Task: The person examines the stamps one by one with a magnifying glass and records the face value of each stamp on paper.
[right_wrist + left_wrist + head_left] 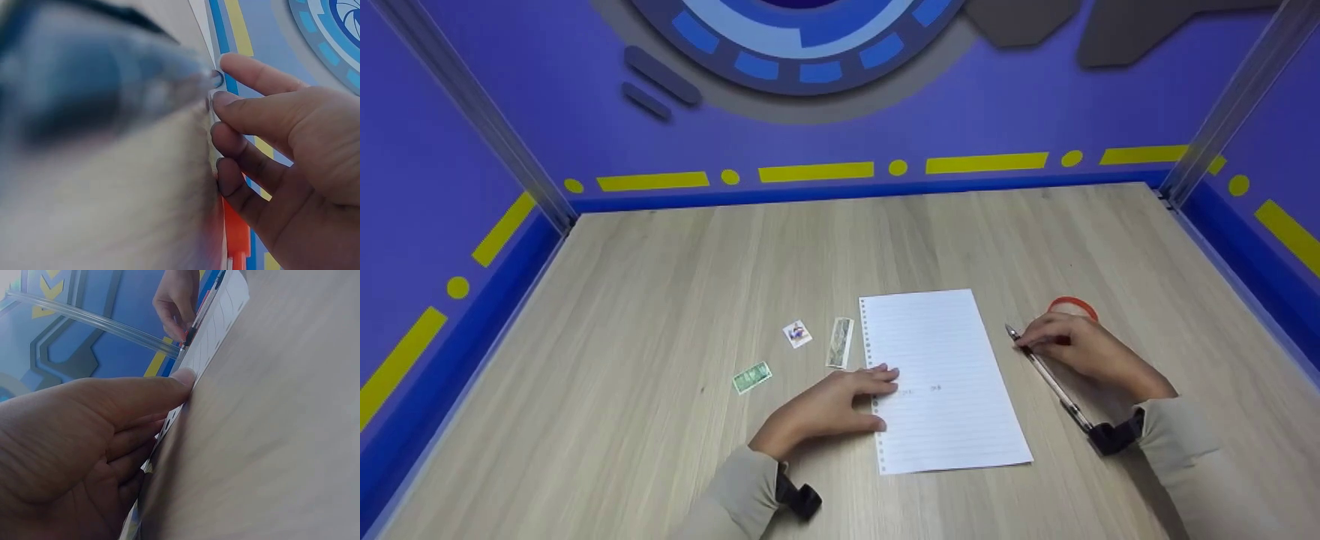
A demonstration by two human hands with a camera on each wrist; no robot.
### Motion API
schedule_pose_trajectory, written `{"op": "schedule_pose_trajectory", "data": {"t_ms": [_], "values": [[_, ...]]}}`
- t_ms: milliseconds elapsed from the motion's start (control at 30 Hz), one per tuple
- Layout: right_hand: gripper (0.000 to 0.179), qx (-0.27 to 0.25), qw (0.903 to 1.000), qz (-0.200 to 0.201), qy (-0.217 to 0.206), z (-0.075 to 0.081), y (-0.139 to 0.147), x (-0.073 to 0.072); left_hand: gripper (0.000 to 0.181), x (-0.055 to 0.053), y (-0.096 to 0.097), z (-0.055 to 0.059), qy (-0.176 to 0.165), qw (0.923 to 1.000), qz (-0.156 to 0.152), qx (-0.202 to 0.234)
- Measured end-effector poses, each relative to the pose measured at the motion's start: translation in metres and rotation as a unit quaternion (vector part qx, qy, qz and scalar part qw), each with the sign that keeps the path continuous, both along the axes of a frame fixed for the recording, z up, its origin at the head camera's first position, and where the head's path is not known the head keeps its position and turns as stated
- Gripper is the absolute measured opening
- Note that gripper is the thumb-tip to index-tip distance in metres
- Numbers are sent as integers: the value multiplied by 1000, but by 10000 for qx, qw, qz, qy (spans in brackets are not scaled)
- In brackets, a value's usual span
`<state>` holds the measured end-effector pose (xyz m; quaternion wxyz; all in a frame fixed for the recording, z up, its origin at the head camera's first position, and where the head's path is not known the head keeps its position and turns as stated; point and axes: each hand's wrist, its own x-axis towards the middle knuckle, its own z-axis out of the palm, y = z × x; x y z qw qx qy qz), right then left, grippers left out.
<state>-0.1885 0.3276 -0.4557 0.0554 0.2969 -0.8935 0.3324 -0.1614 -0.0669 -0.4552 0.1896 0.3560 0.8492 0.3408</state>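
A white lined sheet of paper (945, 337) with punched holes down its left side lies on the table. On its left edge rests my left hand (832, 405), fingers spread loosely; its thumb (154, 395) touches the paper's edge in the left wrist view. To the right of the sheet, a slim pen (1054, 382) slants along the table. My right hand (1084, 349) pinches it near the tip between thumb and forefinger. Close up, the pen's end (216, 80) shows between those fingertips. A red round-rimmed object (1072, 301) is partly hidden behind this hand.
Left of the sheet lie a green stamp (752, 377), a small white picture stamp (796, 334) and a grey stamp-like slip (840, 343). Faint handwriting marks the sheet. Blue panels (810, 142) wall the wooden table (697, 262) at the back and sides.
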Motion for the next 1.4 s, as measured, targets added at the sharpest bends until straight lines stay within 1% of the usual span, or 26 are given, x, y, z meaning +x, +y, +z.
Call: {"op": "schedule_pose_trajectory", "data": {"t_ms": [200, 400, 567, 667, 833, 933, 1000, 1133, 1300, 1400], "values": [[23, -49, 10000, -46, -68, 0, 0, 1, 55, 0, 0, -1, 1, 10000, -15, 25], [19, -192, 9993, -135, -275, 1, -1, 2, 55, 0, 0, -1, -16, 10000, -7, -38], [18, -95, 9990, -256, -368, 1, -1, 3, 55, 0, -1, -2, -63, 10000, 24, -18], [17, 35, 9973, -438, -583, 3, -1, 4, 55, 0, -1, -2, -32, 10000, 15, -24], [18, 166, 9902, -869, -1081, 7, -1, 6, 56, 0, 0, -1, 105, 9999, -38, -129], [21, 223, 9870, -1037, -1206, 9, 0, 8, 57, 1, 0, 0, 138, 9997, -37, -204], [23, 255, 9864, -1097, -1196, 10, 1, 9, 56, 1, 1, 1, 140, 9996, -28, -236], [24, 278, 9876, -1152, -1026, 12, 2, 11, 56, 2, 1, 2, 140, 9995, -19, -271], [20, 70, 9926, -1096, -515, 12, 4, 12, 55, 2, 1, 3, 121, 9996, -16, -242], [19, -81, 9934, -1113, -267, 13, 6, 12, 55, 2, 1, 3, 139, 9997, -21, -210]]}}
